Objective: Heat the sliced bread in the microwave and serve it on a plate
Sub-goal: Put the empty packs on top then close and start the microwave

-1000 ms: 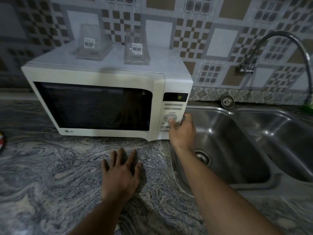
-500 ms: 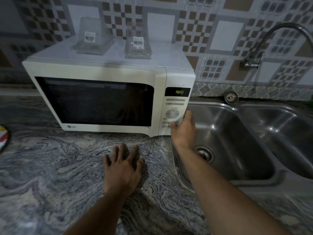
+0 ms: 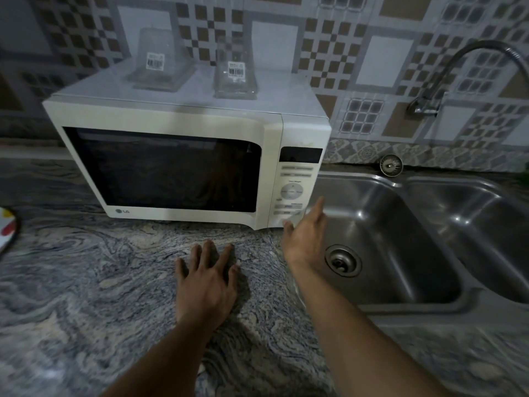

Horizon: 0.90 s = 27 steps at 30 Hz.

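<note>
A white microwave [image 3: 183, 121] stands on the grey marbled counter [image 3: 86, 282], its door closed and the window dark, so nothing inside shows. Its display [image 3: 300, 155] is dark. My right hand [image 3: 305, 234] hovers with fingers stretched out just below and in front of the control panel [image 3: 292, 193], thumb near the panel's bottom edge. My left hand [image 3: 207, 282] lies flat on the counter in front of the microwave, fingers spread. No bread is visible. The edge of a white plate [image 3: 7, 227] with coloured marks shows at the far left.
Two clear plastic containers [image 3: 160, 61] [image 3: 235, 74] with barcode labels sit on top of the microwave. A steel double sink [image 3: 400, 242] with a drain lies right of it, a curved tap [image 3: 446, 75] on the tiled wall above.
My right hand has come off the lower buttons of the panel and dropped back with fingers straightened. The display, lit half a second ago, now reads dark. The left hand has stayed put.
</note>
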### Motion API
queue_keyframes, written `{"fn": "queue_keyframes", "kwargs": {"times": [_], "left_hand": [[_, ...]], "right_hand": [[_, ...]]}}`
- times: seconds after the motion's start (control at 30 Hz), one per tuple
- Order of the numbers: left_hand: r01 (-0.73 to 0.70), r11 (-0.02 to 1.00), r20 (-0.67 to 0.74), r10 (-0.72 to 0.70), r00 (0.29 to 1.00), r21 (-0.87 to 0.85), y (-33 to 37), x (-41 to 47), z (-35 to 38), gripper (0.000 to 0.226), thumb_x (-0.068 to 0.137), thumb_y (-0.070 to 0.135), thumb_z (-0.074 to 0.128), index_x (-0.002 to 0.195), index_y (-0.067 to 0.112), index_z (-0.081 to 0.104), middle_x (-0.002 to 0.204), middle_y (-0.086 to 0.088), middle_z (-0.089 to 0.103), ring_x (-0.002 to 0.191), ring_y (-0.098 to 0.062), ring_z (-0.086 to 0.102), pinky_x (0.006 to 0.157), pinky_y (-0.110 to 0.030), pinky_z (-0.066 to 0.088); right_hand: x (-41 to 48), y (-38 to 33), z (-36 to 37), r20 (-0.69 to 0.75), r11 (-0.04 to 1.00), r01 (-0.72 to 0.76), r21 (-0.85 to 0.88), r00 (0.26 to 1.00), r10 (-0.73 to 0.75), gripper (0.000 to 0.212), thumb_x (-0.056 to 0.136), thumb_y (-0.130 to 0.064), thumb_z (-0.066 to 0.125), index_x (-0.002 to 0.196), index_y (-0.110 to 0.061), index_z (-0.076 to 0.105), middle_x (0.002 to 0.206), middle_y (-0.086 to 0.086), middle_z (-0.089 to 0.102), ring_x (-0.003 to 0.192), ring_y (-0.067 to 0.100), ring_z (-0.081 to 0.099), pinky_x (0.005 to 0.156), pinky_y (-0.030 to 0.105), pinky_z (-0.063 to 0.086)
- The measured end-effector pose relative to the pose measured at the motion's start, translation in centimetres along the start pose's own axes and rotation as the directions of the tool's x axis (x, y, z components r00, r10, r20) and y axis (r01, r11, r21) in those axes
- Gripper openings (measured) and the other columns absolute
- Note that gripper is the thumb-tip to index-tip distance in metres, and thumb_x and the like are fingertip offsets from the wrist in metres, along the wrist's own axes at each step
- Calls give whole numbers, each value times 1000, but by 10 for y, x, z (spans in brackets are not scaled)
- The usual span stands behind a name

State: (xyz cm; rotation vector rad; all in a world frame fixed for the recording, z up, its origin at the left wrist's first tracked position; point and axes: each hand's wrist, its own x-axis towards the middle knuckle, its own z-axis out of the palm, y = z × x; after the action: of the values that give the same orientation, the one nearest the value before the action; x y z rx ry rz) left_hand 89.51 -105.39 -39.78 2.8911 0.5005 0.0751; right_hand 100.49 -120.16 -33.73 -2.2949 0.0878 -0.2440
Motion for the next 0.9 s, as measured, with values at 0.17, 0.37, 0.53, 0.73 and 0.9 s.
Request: {"fn": "queue_keyframes", "kwargs": {"times": [0.17, 0.37, 0.53, 0.73, 0.9], "left_hand": [[0, 1000, 33, 0, 999, -24, -1, 0, 0, 63, 100, 50, 15, 157, 29, -3, 165, 0, -7, 152, -21, -10, 122, -50, -3], [-49, 999, 55, 48, 997, 23, -15, -1, 0, 61, 97, 60, 6, 153, 43, -14, 163, 2, -16, 150, -21, -18, 119, -56, -10], [-30, 999, 43, 28, 999, 44, -11, -2, -1, 61, 94, 64, 2, 150, 47, -17, 163, -3, -17, 149, -24, -18, 118, -57, -12], [-40, 997, 52, 37, 998, 63, -14, -6, -2, 60, 96, 59, 4, 151, 45, -18, 164, -4, -16, 150, -26, -17, 118, -58, -9], [-54, 996, 59, 50, 997, 68, -13, -2, -6, 60, 98, 56, 6, 151, 44, -18, 164, -4, -15, 150, -26, -16, 118, -61, -7]], "right_hand": [[-52, 34, 12, 245, 957, 105, -271, 969, -37, 81, 100, -30, 50, 160, -18, -4, 161, 11, 21, 134, 34, 45, 107, 52, 44], [-76, 52, 9, 492, 828, 353, -436, 864, -109, 64, 107, -46, 15, 161, -16, -3, 167, 11, -16, 153, 26, -19, 123, 48, -10], [-78, 54, 9, 473, 794, 366, -486, 874, -114, 64, 105, -49, 7, 160, -21, -10, 165, 7, -22, 151, 21, -23, 123, 47, -10], [-78, 54, 8, 493, 811, 358, -462, 864, -101, 63, 105, -49, 11, 161, -25, -6, 167, 4, -18, 153, 18, -19, 124, 43, -8], [-76, 54, 6, 488, 805, 366, -467, 866, -111, 62, 105, -50, 9, 160, -27, -8, 166, 3, -19, 152, 17, -21, 124, 44, -9]]}}
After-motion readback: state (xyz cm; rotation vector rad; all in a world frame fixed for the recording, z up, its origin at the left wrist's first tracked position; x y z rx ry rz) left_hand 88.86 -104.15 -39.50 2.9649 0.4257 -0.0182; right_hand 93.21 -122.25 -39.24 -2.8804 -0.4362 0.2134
